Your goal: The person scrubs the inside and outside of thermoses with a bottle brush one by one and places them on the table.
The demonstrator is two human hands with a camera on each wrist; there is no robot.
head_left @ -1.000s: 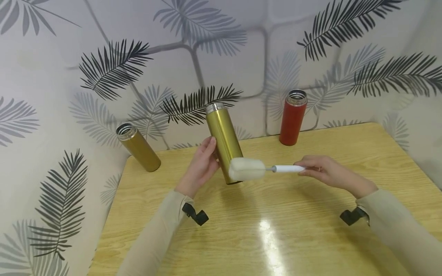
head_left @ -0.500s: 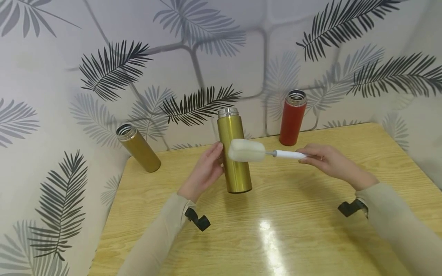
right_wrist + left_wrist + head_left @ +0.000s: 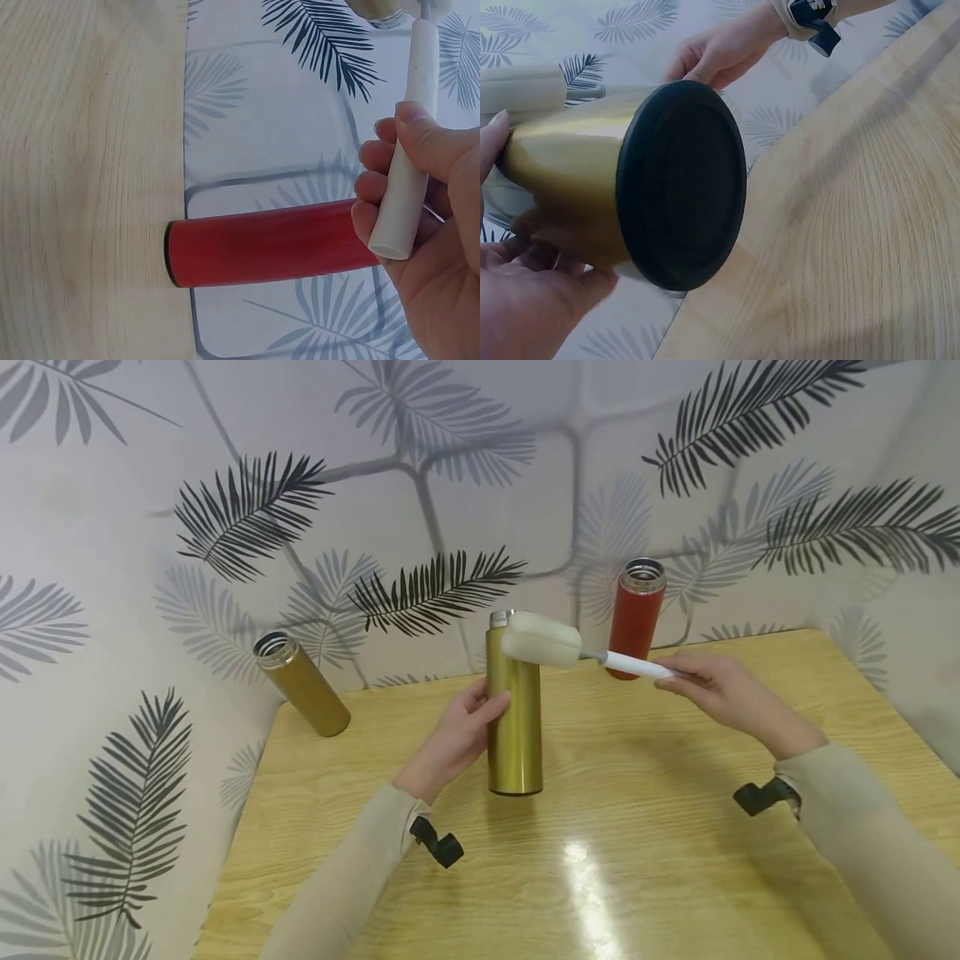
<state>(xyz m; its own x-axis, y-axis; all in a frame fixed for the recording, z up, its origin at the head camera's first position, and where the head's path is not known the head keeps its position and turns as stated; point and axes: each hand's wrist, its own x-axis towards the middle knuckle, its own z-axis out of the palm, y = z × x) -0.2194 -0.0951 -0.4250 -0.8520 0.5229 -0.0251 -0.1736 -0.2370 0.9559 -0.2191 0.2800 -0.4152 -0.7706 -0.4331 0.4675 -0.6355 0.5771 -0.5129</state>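
Note:
My left hand (image 3: 459, 732) grips a gold flask (image 3: 517, 718) around its middle, thumb across the front. The flask is nearly upright and its dark base (image 3: 682, 187) faces the left wrist camera, held off the table. With my right hand (image 3: 723, 693) I hold a bottle brush by its white handle (image 3: 409, 180). The brush's cream sponge head (image 3: 542, 640) overlaps the flask's upper part in the head view, covering some of the silver neck (image 3: 499, 618). Whether sponge and flask touch, I cannot tell.
A red flask (image 3: 636, 614) without a lid stands at the back of the wooden table (image 3: 660, 860), behind the brush handle. Another lidless gold flask (image 3: 307, 689) stands at the back left. A leaf-patterned wall (image 3: 495, 485) rises behind the table.
The gold flask has gone from leaning left to nearly upright, shifting right and slightly down. The brush has risen from near the flask's base to near its neck.

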